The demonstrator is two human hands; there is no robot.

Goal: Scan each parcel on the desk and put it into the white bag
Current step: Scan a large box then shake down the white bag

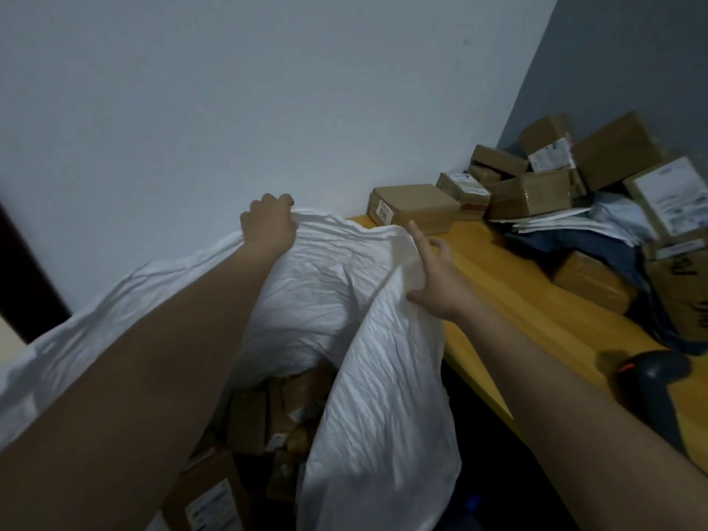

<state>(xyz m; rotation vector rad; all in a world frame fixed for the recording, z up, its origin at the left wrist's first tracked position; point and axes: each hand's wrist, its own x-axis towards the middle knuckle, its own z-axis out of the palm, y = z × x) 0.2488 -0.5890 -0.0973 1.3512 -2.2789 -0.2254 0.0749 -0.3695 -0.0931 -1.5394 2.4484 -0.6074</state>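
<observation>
Large crumpled white fabric bag [337,293] stands just off the left edge of the yellow wooden desk [509,285], mouth open, rim pulled up against the pale wall [230,90]. Inside the bag, low down: several brown cardboard parcels [264,412], some with white labels. Left hand [268,224] grips the far rim of the bag, fingers curled into the cloth. Right hand [436,277] lies on the bag's near-right rim at the desk edge, fingers spread and straight, thumb touching the fabric, not pinching. On the desk's far right corner: heap of brown cardboard boxes [536,174] with labels, touching each other, plus white and dark blue poly mailers [597,228] beside them. Black handheld barcode scanner [651,373] rests near the desk's front edge, apart from both hands.
</observation>
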